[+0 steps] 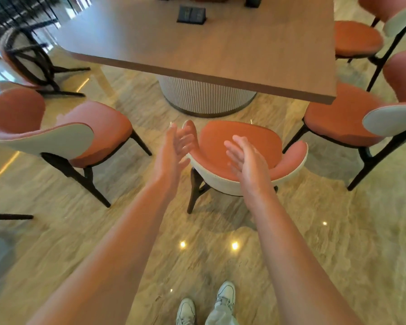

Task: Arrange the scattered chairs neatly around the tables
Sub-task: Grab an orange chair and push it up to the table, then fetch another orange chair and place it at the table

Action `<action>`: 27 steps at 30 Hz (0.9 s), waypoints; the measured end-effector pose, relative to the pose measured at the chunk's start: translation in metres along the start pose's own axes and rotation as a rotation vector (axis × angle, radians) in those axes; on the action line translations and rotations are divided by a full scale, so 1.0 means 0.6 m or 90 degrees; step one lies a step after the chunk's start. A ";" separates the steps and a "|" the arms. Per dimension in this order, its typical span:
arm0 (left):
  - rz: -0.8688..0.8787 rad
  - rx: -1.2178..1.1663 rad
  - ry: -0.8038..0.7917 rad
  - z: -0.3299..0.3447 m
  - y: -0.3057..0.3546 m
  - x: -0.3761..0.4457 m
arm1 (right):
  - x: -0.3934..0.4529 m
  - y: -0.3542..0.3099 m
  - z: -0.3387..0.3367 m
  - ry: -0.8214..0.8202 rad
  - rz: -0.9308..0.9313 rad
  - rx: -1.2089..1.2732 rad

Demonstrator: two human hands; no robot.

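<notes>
An orange-seated chair [263, 141] with a curved white back stands just in front of me, facing the brown wooden table [197, 48]. Its seat stops short of the table's near edge. My left hand [176, 148] hovers open at the left tip of the chair's back, fingers apart and blurred. My right hand [246, 158] is open above the back's middle, holding nothing. Whether either hand touches the chair I cannot tell. Another orange chair [92, 127] stands to the left, angled away from the table. A third chair [338, 120] stands at the right corner.
The table rests on a ribbed round pedestal [204, 97] and carries a dark box [191, 14]. More orange chairs [356, 38] stand at the far right. Dark-framed chairs [33, 57] are at the far left. My shoes [206, 303] stand on the glossy stone floor [314, 242].
</notes>
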State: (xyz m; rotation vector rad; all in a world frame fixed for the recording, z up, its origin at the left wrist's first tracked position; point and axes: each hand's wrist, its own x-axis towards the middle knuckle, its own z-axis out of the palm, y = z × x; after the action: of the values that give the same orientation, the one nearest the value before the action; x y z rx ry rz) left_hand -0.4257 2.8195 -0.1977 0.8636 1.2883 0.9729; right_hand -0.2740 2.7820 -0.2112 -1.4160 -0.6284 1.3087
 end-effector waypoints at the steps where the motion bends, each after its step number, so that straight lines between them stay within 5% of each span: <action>1: 0.012 -0.005 0.009 -0.013 0.016 -0.017 | -0.014 -0.016 0.016 -0.026 -0.008 -0.017; 18: 0.230 -0.190 0.284 -0.346 0.114 -0.305 | -0.251 -0.041 0.362 -0.352 -0.043 -0.074; 27: 0.279 -0.211 0.321 -0.532 0.133 -0.394 | -0.379 -0.008 0.537 -0.427 -0.081 -0.107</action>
State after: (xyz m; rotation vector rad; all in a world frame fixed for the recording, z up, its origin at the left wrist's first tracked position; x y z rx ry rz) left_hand -0.7563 2.6240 -0.0687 0.6705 1.3193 1.7834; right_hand -0.6312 2.6900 -0.0714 -1.0226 -1.2741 1.6592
